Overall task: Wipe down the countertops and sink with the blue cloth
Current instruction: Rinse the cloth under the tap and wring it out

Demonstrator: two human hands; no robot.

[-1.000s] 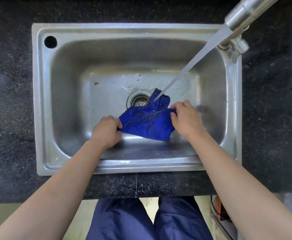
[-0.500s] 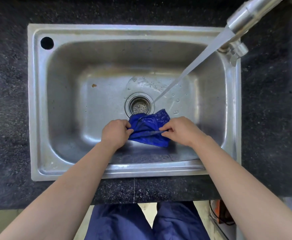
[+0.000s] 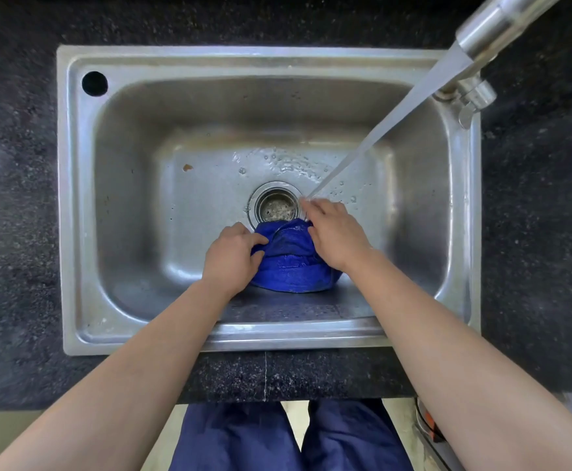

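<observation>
A steel sink (image 3: 74,198) fills the middle of the frame, set into a dark speckled bench (image 3: 16,232) that surrounds it on all sides. The blue cloth (image 3: 291,266) lies bunched and wet on the sink floor, just below the round drain (image 3: 275,207), and its upper edge overlaps the drain's lower rim.

The left hand (image 3: 232,258) is at the cloth's left side. Its fingers are curled and its thumb and forefinger pinch a fold of the fabric. The right hand (image 3: 337,241) lies over the cloth's upper right part, pressing on it with the fingers stretched out toward the drain. How its thumb lies is hidden. Both bare forearms reach in from the lower corners of the frame.

The tap (image 3: 495,25) comes in at the upper right corner, with its handle (image 3: 474,96) just below it at the sink's right rim. A stream of water (image 3: 396,113) runs from it diagonally down and to the left, landing at the right hand's fingertips beside the drain. Droplets and ripples show on the sink floor above the drain.

There is a round black hole (image 3: 94,83) in the upper left corner of the sink's rim, and a small brown spot (image 3: 187,167) on the floor left of the drain. Dark blue trousers (image 3: 237,440) show below the bench edge at the bottom centre.
</observation>
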